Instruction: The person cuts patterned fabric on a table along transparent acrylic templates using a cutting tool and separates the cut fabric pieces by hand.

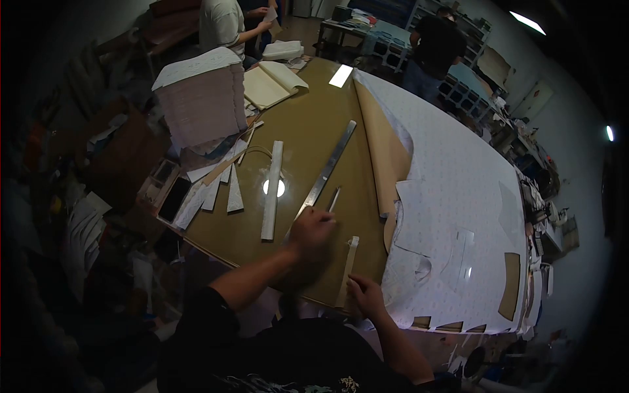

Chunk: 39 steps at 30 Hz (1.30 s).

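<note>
My left hand is closed and slightly blurred over the table, beside the lower part of a long metal ruler. Whatever it may hold is too unclear to name. A thin pen-like tool lies just above it. My right hand pinches the edge of a narrow pale strip near the table's front edge. Left of the ruler, a white bar lies lengthwise on the brown tabletop.
White sheet material and a brown paper roll cover the table's right side. Several pale offcuts, a phone and a tall stack are at left. Two people stand beyond the table.
</note>
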Motion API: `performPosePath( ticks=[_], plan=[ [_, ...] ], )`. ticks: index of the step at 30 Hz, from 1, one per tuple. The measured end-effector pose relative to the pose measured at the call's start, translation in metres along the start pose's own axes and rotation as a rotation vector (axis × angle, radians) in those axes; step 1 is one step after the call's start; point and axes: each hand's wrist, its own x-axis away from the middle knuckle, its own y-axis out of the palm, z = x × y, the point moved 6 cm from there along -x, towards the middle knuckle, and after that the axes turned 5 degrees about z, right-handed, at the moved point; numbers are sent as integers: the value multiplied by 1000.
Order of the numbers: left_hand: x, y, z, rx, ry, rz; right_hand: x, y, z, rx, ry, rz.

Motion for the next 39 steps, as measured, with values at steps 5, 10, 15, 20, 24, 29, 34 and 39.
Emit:
performPosePath(
  ticks=[5,10,15,20,24,29,34,39],
  plan=[
    [82,40,45,116,90,-123,-33,12,-7,-675,252,19],
    [117,41,48,14,325,-164,-40,24,4,-599,248,-52],
    [124,40,51,24,387,-211,-33,18,4,-440,154,41],
    [115,37,47,25,428,-269,-34,-4,18,-171,102,141],
    [100,42,16,-118,383,-319,-19,-15,17,-548,194,215],
    [75,41,-8,-222,299,-275,-4,-25,21,-434,133,275],
    [76,46,-16,-231,316,-260,6,-26,24,-399,113,294],
    [76,45,-14,-238,315,-260,9,-27,28,-352,120,339]
  ],
)
